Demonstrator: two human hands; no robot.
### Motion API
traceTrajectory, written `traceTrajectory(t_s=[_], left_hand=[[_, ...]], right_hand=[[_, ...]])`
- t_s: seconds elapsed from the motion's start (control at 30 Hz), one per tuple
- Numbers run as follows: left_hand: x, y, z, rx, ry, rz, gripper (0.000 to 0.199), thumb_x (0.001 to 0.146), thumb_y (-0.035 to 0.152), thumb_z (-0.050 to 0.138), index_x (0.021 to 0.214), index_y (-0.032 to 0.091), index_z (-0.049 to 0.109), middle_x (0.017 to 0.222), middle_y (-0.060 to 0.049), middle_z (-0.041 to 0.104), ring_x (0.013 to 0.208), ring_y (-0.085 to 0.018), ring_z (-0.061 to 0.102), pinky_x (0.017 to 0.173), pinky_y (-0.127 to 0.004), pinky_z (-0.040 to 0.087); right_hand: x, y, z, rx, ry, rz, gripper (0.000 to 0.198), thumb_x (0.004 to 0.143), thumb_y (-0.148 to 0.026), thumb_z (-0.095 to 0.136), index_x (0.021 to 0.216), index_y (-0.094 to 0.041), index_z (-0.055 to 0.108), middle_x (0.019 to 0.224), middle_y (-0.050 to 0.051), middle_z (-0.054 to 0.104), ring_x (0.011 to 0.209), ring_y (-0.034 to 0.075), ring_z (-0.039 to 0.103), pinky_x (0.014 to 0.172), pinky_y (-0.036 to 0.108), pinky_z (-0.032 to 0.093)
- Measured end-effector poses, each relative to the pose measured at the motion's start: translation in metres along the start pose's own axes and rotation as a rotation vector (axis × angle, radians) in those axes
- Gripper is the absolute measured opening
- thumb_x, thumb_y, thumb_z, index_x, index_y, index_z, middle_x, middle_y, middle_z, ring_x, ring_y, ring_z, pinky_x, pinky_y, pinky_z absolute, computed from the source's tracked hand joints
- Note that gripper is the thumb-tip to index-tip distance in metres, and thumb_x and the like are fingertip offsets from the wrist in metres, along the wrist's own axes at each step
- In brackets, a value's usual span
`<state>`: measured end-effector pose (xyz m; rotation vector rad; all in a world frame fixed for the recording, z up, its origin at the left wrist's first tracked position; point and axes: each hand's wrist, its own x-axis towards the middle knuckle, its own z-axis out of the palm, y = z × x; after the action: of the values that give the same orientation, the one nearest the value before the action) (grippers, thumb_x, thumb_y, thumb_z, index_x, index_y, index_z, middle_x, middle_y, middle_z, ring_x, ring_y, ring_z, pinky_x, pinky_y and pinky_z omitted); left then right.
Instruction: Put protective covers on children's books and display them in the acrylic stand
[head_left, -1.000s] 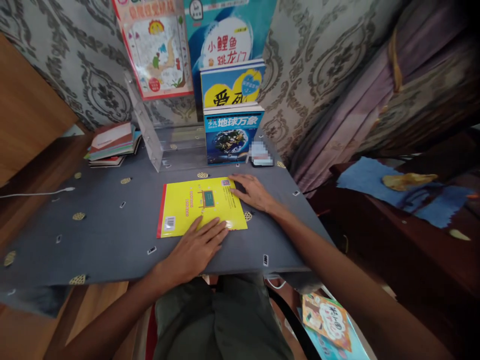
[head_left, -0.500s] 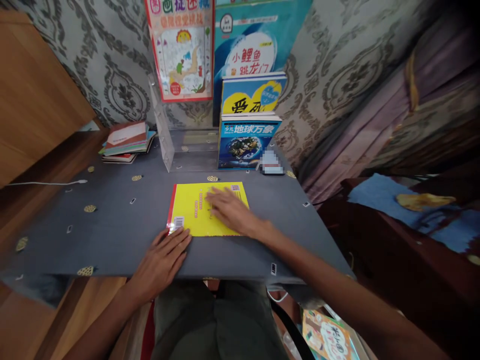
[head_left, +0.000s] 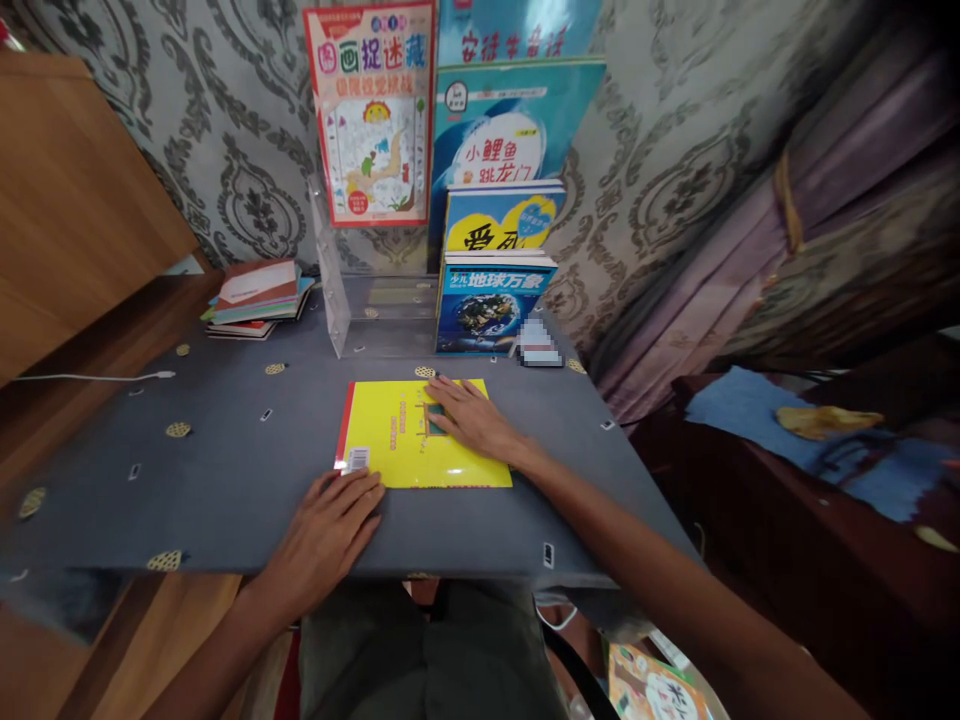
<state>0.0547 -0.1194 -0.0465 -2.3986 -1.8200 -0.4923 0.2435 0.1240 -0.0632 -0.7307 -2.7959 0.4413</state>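
Note:
A yellow book (head_left: 375, 415) with a red spine lies closed on the table, a barcode at its near left corner. My left hand (head_left: 334, 525) rests at that corner, fingers stretched out and their tips on the cover. Across the right part of the cover lies my right hand (head_left: 480, 420), its fingers flat and pointing to the far edge. Part of a small green printed picture shows beside its fingers. Neither hand grips anything.
Behind the book stands a clear acrylic rack (head_left: 330, 290) holding upright books, including a blue earth-cover book (head_left: 487, 315). A stack of thin books (head_left: 259, 290) sits far left, near a white cable (head_left: 97, 377). A pixelated object (head_left: 540, 345) lies beside the rack.
My right hand has slid toward the book's far edge, uncovering more of the printed picture. My left hand stays at the corner. The view has tilted up slightly.

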Motion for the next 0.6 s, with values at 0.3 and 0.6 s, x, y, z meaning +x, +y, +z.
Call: traceTrajectory(t_s=[0.3, 0.6], left_hand=[[0.043, -0.01, 0.018, 0.092, -0.045, 0.012, 0.052, 0.101, 0.056, 0.04, 0.135, 0.021, 0.058, 0.142, -0.013, 0.059, 0.133, -0.029, 0.052, 0.112, -0.053, 0.038], [0.044, -0.02, 0.023, 0.29, -0.024, 0.233, 0.044, 0.106, 0.043, 0.035, 0.135, 0.019, 0.057, 0.136, -0.013, 0.065, 0.131, -0.029, 0.057, 0.106, -0.045, 0.048]], right_hand=[[-0.005, -0.008, -0.006, -0.055, 0.044, 0.036, 0.047, 0.101, -0.035, 0.049, 0.145, -0.018, 0.051, 0.155, 0.013, 0.047, 0.147, 0.027, 0.039, 0.12, 0.054, 0.028], [-0.017, -0.021, -0.03, -0.091, 0.025, 0.081, 0.041, 0.098, -0.039, 0.058, 0.133, -0.019, 0.063, 0.145, 0.014, 0.058, 0.127, 0.033, 0.054, 0.104, 0.054, 0.04]])
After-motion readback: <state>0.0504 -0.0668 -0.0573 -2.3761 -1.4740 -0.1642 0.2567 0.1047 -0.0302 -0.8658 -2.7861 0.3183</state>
